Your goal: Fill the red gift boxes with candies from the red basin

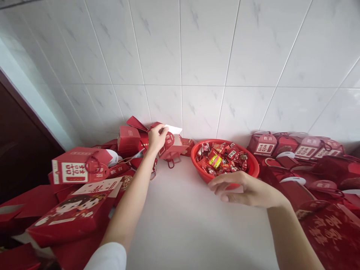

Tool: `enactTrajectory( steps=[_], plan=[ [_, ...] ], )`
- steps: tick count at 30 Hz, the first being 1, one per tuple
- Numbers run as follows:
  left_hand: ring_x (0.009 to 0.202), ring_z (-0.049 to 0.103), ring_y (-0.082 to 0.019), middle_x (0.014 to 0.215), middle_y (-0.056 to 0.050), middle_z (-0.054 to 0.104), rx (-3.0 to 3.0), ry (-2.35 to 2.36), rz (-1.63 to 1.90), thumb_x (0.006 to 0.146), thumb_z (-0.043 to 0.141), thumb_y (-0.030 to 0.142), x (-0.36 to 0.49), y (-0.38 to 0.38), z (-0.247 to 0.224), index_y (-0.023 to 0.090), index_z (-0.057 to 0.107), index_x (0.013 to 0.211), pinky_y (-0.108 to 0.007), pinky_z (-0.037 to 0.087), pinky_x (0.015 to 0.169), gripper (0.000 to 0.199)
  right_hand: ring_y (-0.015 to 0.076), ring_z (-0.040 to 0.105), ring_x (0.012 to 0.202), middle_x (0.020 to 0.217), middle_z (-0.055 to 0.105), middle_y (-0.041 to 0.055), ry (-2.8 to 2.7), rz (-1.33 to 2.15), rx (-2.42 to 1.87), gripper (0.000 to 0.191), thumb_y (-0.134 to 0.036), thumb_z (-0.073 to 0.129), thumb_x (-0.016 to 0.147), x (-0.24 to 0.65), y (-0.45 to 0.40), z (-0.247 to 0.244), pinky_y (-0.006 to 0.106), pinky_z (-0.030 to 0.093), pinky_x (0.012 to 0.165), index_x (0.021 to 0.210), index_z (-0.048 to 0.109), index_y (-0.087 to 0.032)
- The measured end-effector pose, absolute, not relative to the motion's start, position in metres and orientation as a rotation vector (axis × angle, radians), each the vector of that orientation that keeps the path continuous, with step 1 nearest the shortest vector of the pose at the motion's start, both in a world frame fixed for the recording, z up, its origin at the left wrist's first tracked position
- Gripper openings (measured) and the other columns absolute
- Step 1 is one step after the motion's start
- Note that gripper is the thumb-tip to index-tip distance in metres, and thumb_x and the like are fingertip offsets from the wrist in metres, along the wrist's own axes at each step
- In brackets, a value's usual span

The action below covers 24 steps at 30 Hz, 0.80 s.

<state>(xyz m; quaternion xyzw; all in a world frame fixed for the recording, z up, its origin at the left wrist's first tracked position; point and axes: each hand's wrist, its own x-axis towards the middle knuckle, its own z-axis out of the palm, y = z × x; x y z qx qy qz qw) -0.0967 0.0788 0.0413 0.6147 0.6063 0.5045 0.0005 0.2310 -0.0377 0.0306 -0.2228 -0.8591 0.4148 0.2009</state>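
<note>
At the back of the table, my left hand point(156, 138) pinches the upper flap of a red paper candy box point(172, 149) with a white inner side and a cord loop hanging below. To the right stands a red plastic basin point(254, 169) filled with wrapped candies point(231, 154), mostly red, one yellow and pink. My right hand point(239, 189) hovers in front of the basin's near rim. Its fingers are slightly curled and apart, with nothing seen in them.
Red boxes, some unfolded, are heaped on the left, including one with cartoon figures point(74, 210) and one with a tassel cord point(75, 165). Rows of closed boxes point(263, 144) and a large red bag or box point(332, 234) lie right. A tiled wall point(202, 56) bounds the white tabletop point(182, 221).
</note>
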Motion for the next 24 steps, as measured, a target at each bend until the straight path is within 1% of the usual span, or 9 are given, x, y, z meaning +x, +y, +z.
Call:
enactTrajectory(
  steps=[2, 5, 7, 10, 13, 16, 18, 20, 24],
  plan=[
    [0.079, 0.061, -0.017, 0.084, -0.003, 0.069, 1.919, 1.686, 1.579, 0.091, 0.055, 0.035, -0.084, 0.066, 0.044, 0.015, 0.066, 0.09, -0.027, 0.048, 0.075, 0.023, 0.0208, 0.069, 0.095, 0.109, 0.071, 0.0106, -2.311, 1.109, -0.675, 0.039, -0.044, 0.064, 0.092, 0.228, -0.03, 0.025, 0.034, 0.056, 0.085, 0.121, 0.067, -0.018],
    [0.066, 0.058, -0.014, 0.073, 0.001, 0.064, 1.774, 1.268, 1.494, 0.083, 0.064, 0.045, -0.058, 0.042, 0.04, 0.017, 0.064, 0.084, -0.024, 0.046, 0.064, 0.028, 0.0211, 0.067, 0.095, 0.114, 0.069, 0.0093, -2.176, 1.039, -0.74, 0.044, -0.047, 0.059, 0.094, 0.222, -0.024, 0.019, 0.034, 0.056, 0.083, 0.129, 0.062, -0.021],
    [0.066, 0.057, -0.014, 0.073, 0.001, 0.062, 1.715, 1.112, 1.385, 0.082, 0.066, 0.047, -0.039, 0.025, 0.036, 0.017, 0.064, 0.085, -0.023, 0.045, 0.064, 0.031, 0.0191, 0.065, 0.091, 0.112, 0.069, 0.008, -2.092, 1.033, -0.759, 0.046, -0.048, 0.056, 0.095, 0.22, -0.022, 0.018, 0.032, 0.055, 0.08, 0.134, 0.059, -0.022],
    [0.078, 0.06, -0.016, 0.083, 0.0, 0.064, 1.742, 0.996, 1.181, 0.085, 0.063, 0.045, -0.015, 0.006, 0.026, 0.017, 0.065, 0.088, -0.025, 0.047, 0.074, 0.028, 0.0146, 0.062, 0.078, 0.1, 0.069, 0.0062, -2.079, 1.09, -0.761, 0.045, -0.048, 0.053, 0.097, 0.221, -0.024, 0.02, 0.028, 0.054, 0.072, 0.132, 0.06, -0.02],
    [0.078, 0.059, -0.016, 0.08, 0.0, 0.064, 1.758, 0.993, 1.031, 0.086, 0.061, 0.04, -0.005, -0.002, 0.013, 0.018, 0.065, 0.083, -0.027, 0.045, 0.075, 0.023, 0.0131, 0.061, 0.073, 0.092, 0.069, 0.0048, -2.281, 1.135, -0.753, 0.04, -0.047, 0.051, 0.098, 0.225, -0.029, 0.022, 0.025, 0.051, 0.07, 0.122, 0.065, -0.018],
    [0.08, 0.06, -0.016, 0.081, 0.0, 0.064, 1.765, 1.014, 0.954, 0.084, 0.061, 0.035, -0.004, -0.001, -0.001, 0.018, 0.064, 0.081, -0.027, 0.045, 0.077, 0.018, 0.0127, 0.058, 0.068, 0.081, 0.067, 0.0033, -2.505, 1.031, -0.867, 0.036, -0.046, 0.048, 0.1, 0.225, -0.031, 0.021, 0.024, 0.045, 0.064, 0.102, 0.069, -0.017],
    [0.083, 0.061, -0.016, 0.085, 0.0, 0.065, 1.777, 1.024, 0.919, 0.082, 0.062, 0.031, -0.006, 0.001, -0.009, 0.018, 0.063, 0.086, -0.027, 0.046, 0.079, 0.014, 0.0115, 0.052, 0.062, 0.074, 0.063, 0.0024, -2.58, 0.953, -0.981, 0.04, -0.047, 0.046, 0.1, 0.222, -0.032, 0.018, 0.023, 0.039, 0.058, 0.086, 0.067, -0.016],
    [0.082, 0.061, -0.015, 0.086, 0.001, 0.064, 1.773, 1.029, 0.903, 0.08, 0.062, 0.027, -0.008, 0.003, -0.014, 0.02, 0.059, 0.092, -0.027, 0.046, 0.077, 0.014, 0.0104, 0.048, 0.058, 0.07, 0.06, 0.0017, -2.606, 0.929, -1.064, 0.044, -0.049, 0.045, 0.099, 0.218, -0.031, 0.015, 0.023, 0.034, 0.056, 0.078, 0.064, -0.016],
    [0.077, 0.061, -0.015, 0.078, 0.001, 0.063, 1.881, 1.011, 0.808, 0.079, 0.059, 0.021, -0.013, 0.004, -0.019, 0.019, 0.055, 0.077, -0.027, 0.047, 0.074, 0.005, 0.0098, 0.042, 0.053, 0.06, 0.053, -0.0003, -2.631, 0.902, -1.208, 0.051, -0.056, 0.044, 0.097, 0.212, -0.028, 0.008, 0.024, 0.029, 0.054, 0.069, 0.06, -0.017]
  ],
)
